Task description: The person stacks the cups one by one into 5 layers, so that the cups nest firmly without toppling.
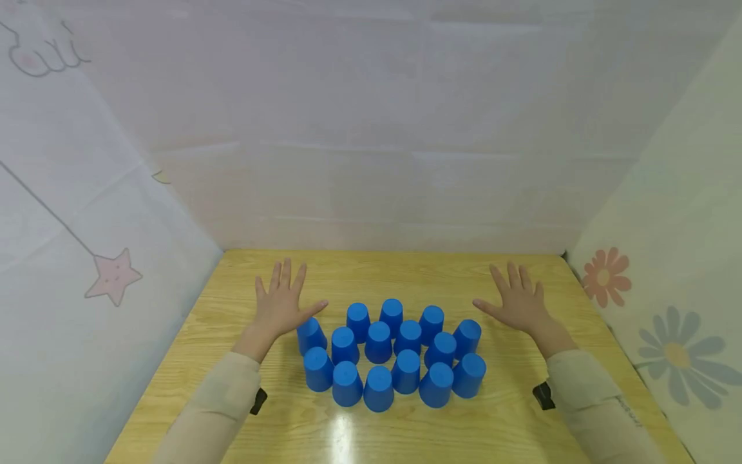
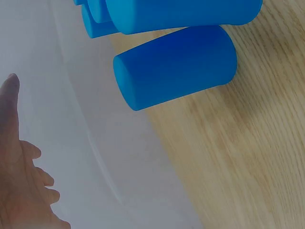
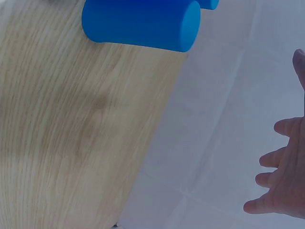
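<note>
Several blue plastic cups [image 1: 379, 390] stand upside down on the wooden table, grouped closely in uneven rows. To the left of the group my left hand [image 1: 281, 309] hovers with its fingers spread, its thumb near the leftmost back cup [image 1: 311, 336]. My right hand [image 1: 522, 308] is held on the other side, fingers also spread, apart from the rightmost cup [image 1: 467, 338]. Neither hand holds anything. The left wrist view shows a cup [image 2: 176, 67] beyond the left hand [image 2: 21, 183]; in the right wrist view a cup [image 3: 138, 24] appears away from the right hand [image 3: 288, 174].
The wooden table [image 1: 400, 274] meets a pale cloth backdrop [image 1: 371, 161] at its far edge. Printed cloth walls stand at both sides, with a pink star [image 1: 114, 277] on the left and flowers [image 1: 605, 277] on the right.
</note>
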Demonstrator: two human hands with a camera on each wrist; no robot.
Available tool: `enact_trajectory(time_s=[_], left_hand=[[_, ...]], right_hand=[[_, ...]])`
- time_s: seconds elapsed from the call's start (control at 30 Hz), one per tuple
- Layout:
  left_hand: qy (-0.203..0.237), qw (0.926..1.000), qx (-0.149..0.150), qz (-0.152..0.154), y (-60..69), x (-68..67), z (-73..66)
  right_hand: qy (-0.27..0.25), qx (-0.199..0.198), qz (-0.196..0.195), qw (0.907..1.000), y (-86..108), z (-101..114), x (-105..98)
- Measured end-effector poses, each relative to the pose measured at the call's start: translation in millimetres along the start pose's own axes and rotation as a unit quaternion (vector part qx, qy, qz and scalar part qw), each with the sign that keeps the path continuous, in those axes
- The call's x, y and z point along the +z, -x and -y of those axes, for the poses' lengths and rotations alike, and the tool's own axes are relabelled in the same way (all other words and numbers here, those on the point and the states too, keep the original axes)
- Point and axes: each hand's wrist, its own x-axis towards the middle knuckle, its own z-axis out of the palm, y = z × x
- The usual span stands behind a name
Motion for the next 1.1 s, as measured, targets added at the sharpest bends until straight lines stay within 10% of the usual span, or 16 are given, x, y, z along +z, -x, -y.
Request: enact_trajectory(time_s=[0.53, 1.1], left_hand=[[0.074, 0.9970, -0.016, -0.018, 10.7, -5.0, 10.2], [0.173, 0.9832, -0.057, -0.019, 46.9, 39.8, 14.4]], right_hand=[[-0.014, -0.026, -0.013, 0.9995, -1.7, 6, -7], [-0.160, -0.004, -0.025, 0.9868, 35.1, -5, 30]])
